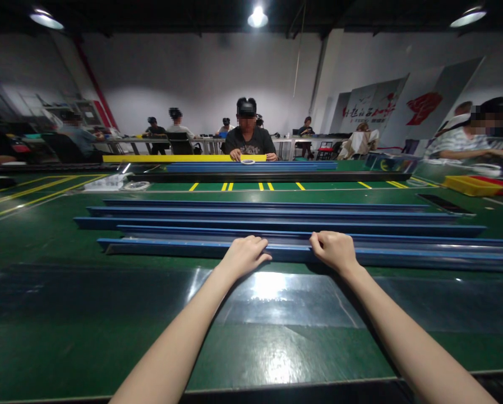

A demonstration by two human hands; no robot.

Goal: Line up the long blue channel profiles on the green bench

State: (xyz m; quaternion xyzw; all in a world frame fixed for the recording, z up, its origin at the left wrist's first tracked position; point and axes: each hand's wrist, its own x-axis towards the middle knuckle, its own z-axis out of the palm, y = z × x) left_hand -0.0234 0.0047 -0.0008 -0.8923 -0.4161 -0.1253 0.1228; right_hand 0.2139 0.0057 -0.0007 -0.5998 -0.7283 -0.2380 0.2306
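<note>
A long blue channel rail [171, 246] lies crosswise on the green table before me, running out of view on the right. My left hand [246, 255] rests on its near wall, fingers curled over the edge and thumb on the near side. To the right, my right hand [334, 249] is closed in a fist-like grip at the same rail. Its fingertips are partly hidden, so any thin piece between them cannot be made out. On my side of the rail, a wide strip of clear glossy film [293, 300] stretches across the table.
Beyond the held rail lie several more blue rails [276, 225] and a phone-like dark slab [444, 205]. Farther back are a black rail [276, 177], a tape roll [137, 186] and a yellow tray [470, 186]. A person [249, 137] sits opposite, holding a yellow strip [171, 159].
</note>
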